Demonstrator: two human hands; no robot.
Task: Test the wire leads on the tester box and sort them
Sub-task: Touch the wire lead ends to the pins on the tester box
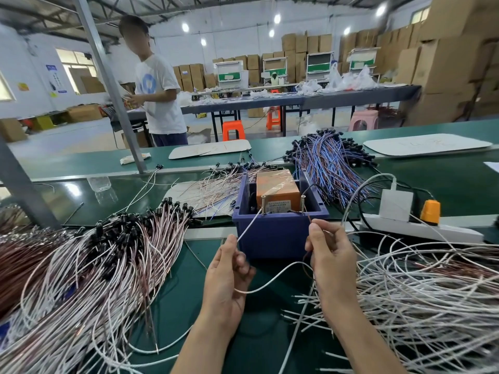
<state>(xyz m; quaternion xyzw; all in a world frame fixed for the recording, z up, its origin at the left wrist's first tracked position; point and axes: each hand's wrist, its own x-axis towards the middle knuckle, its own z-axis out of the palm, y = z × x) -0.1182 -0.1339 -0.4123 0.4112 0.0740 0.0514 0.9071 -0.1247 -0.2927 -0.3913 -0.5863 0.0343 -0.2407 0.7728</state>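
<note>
At the bottom centre of the frame, over the green tabletop [251,344], the left hand [229,271] pinches the white, springy half of one wire lead [272,283] between thumb and fingers [240,259]. The right hand [330,255] has its fingers [316,230] nipped on the thinner red-brown end, and the slack sags in a loop between the two hands. The testing step looks to be in hand. The white tip rests against the left screw [263,205] at the near rim of the tester box [278,238], a dark blue plastic bin. The brown tip sits just beside the right screw [303,203], though contact is not certain. The next move likely calls for a small, steady nudge of that bare tip onto the metal, then sorting the lead to a pile. At lower left lies a heap of white-and-pink leads with black caps [108,252]; at lower right is a tangle of plain white ones [432,292]. Inside the bin sits an orange unit under glossy tape [276,184], and beyond it, right of centre, a blue-and-red bundle [329,168].
</note>
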